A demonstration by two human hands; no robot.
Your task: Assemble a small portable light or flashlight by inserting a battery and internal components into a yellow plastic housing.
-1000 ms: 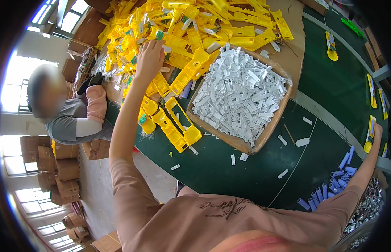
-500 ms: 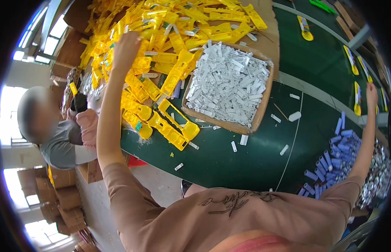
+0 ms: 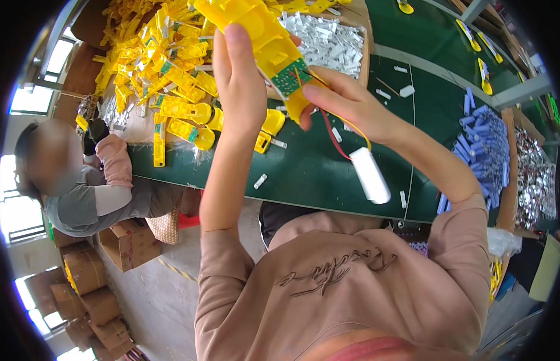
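A yellow plastic housing [image 3: 253,25] raised over our green bench [image 3: 292,174], our left hand [image 3: 241,87] with fingers closed on its upper part, our right hand [image 3: 346,102] with fingers pinching its lower end at the green circuit board [image 3: 290,79], a white piece [image 3: 370,176] on wires [image 3: 329,129]

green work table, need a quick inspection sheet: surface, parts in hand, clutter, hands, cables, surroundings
Surface: green table, with loose white pieces scattered on it.
Parts in hand: yellow casing bearing a green circuit board; a white block hangs by wires.
Clutter: heap of yellow parts, pile of white parts, blue-violet tubes.
Hands: left hand grips the casing; right hand holds its lower end beside the board.
Cables: red wire and yellow wire run to the block.
Surroundings: seated co-worker at left, cardboard boxes on the floor.
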